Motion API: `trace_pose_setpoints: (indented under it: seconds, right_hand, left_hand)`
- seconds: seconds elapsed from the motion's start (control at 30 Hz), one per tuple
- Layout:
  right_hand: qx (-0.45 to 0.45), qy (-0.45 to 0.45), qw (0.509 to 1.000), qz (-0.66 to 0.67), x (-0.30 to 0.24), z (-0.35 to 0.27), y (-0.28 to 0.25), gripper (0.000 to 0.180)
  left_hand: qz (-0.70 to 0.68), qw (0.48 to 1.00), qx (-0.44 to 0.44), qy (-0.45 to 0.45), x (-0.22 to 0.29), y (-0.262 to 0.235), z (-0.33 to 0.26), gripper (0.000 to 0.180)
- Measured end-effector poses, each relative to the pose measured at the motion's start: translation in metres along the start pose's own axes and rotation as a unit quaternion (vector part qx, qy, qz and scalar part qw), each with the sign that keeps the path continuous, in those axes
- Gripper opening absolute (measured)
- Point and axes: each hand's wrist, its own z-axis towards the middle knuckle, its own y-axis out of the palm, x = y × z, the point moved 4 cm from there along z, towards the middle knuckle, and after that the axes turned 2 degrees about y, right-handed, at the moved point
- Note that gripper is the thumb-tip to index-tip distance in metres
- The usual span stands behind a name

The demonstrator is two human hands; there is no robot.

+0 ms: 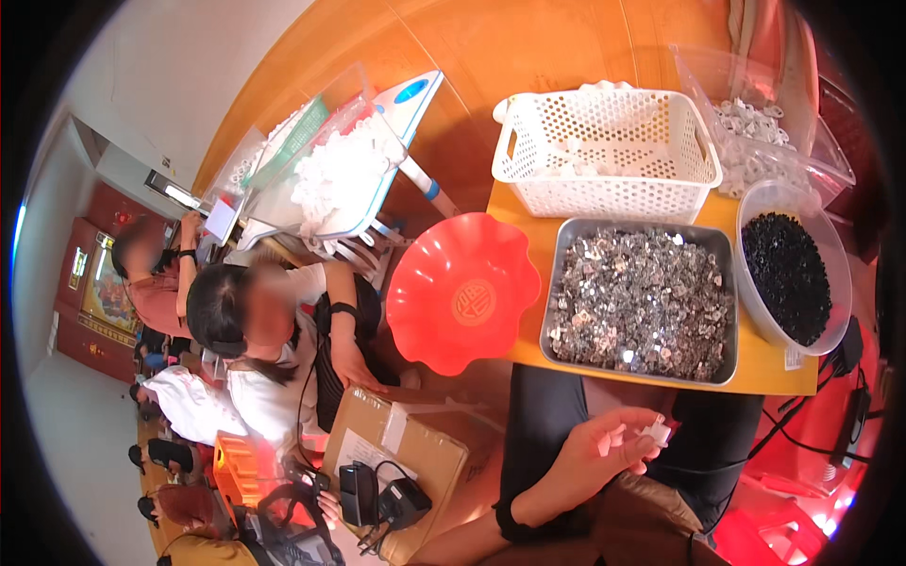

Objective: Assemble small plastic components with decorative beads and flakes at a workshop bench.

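My left hand (596, 457) reaches in from the lower edge, a dark band round its wrist. Its thumb and fingers pinch a small white plastic piece (657, 432) above my lap. My right hand does not show. Just beyond my left hand, a metal tray (555, 351) full of small shiny metal parts (642, 300) lies on a yellow-orange table (769, 373). Behind the tray stands a white perforated basket (613, 200) with a few white pieces in it. To the right, a clear round tub (755, 203) holds many small black parts (785, 274).
A red scalloped bowl (429, 311) sits left of the table. Below it stands a cardboard box (444, 467) with black power adapters (401, 502) on top. A clear bin (802, 174) of white parts is at the far right. Another person (269, 311) sits at left, near a white-heaped table (415, 108).
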Motion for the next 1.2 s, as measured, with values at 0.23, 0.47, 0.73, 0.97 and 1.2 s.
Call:
trace_pose_setpoints:
  seconds: [0.23, 0.47, 0.73, 0.97, 1.2]
  right_hand:
    - [-0.006, 0.02, 0.999, -0.035, -0.002, -0.011, -0.003, 0.037]
    - [0.005, 0.12, 0.993, -0.013, 0.018, -0.028, 0.008, 0.035]
    - [0.004, 0.2, 0.978, -0.062, 0.021, -0.04, 0.032, 0.033]
    - [-0.011, 0.245, 0.96, -0.134, 0.015, -0.039, 0.041, 0.032]
    - [-0.293, 0.103, 0.928, -0.206, 0.013, -0.033, 0.12, 0.037]
  left_hand:
    - [0.017, 1.0, 0.008, -0.008, -0.001, 0.005, -0.007, 0.033]
    - [-0.007, 0.998, 0.035, 0.045, 0.008, 0.001, 0.005, 0.037]
    - [-0.02, 1.0, -0.001, 0.01, 0.004, 0.001, 0.0, 0.036]
    - [-0.048, 0.999, 0.006, -0.014, 0.003, -0.01, 0.001, 0.032]
    - [-0.019, 1.0, 0.017, -0.002, 0.009, -0.005, 0.006, 0.03]
